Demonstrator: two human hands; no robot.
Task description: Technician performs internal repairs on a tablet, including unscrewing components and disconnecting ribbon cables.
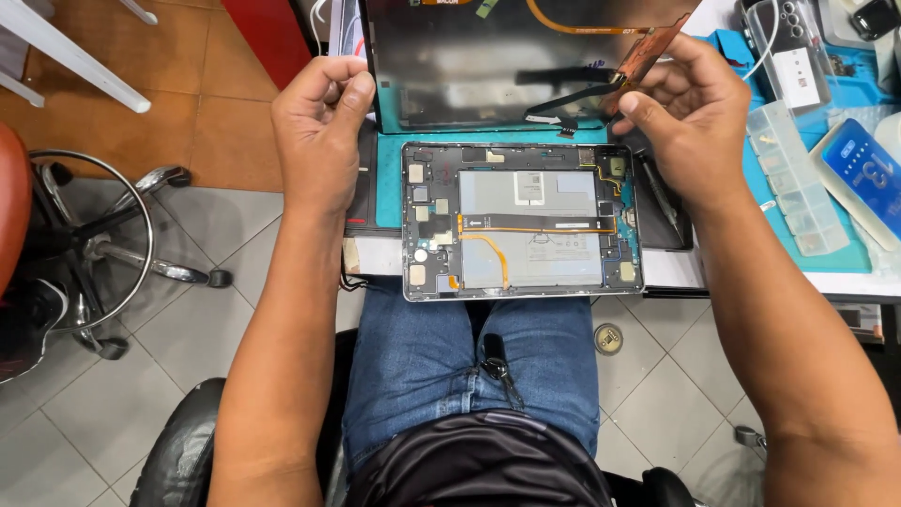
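- Nearest us, the opened tablet body [523, 222] lies across our knees and the bench edge, battery and boards bared.
- Our right hand [690, 108] pinches the copper flex ribbon [649, 49] at one o'clock.
- Our left hand [319, 122], at eleven o'clock, is loosely curled at the lifted screen panel [488, 61]'s edge; grip uncertain.
- Panel is off but apparently tethered by its cables.

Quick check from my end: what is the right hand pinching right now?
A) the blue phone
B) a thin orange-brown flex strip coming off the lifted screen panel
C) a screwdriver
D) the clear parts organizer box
B: the right hand pinches the orange-brown flex strip at the edge of the lifted screen panel, above the opened tablet body; the parts organizer lies untouched to the side.
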